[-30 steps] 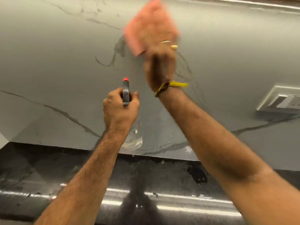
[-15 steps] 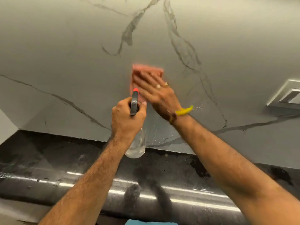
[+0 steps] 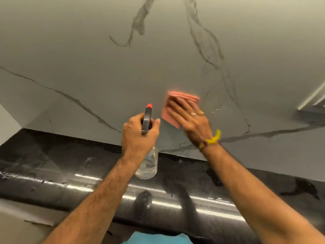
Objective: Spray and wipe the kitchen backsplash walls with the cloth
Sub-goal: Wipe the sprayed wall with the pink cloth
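Note:
A folded pink cloth (image 3: 182, 98) lies flat against the grey veined backsplash wall (image 3: 88, 67), low down near the counter. My right hand (image 3: 191, 120) presses on it with fingers spread, covering most of it. Just to its left, my left hand (image 3: 139, 134) grips a clear spray bottle (image 3: 147, 166) by the neck; its dark trigger head with a red nozzle points at the wall. Small droplets glisten on the wall to the right of the cloth.
A glossy black countertop (image 3: 70, 173) runs below the wall, with wet patches at the right. A wall socket plate (image 3: 311, 101) sticks out at the right edge. A corner of the wall lies at the far left.
My right hand has slid the cloth down the wall from high up to just above the counter, and slightly right. The left hand keeps holding the bottle in about the same place.

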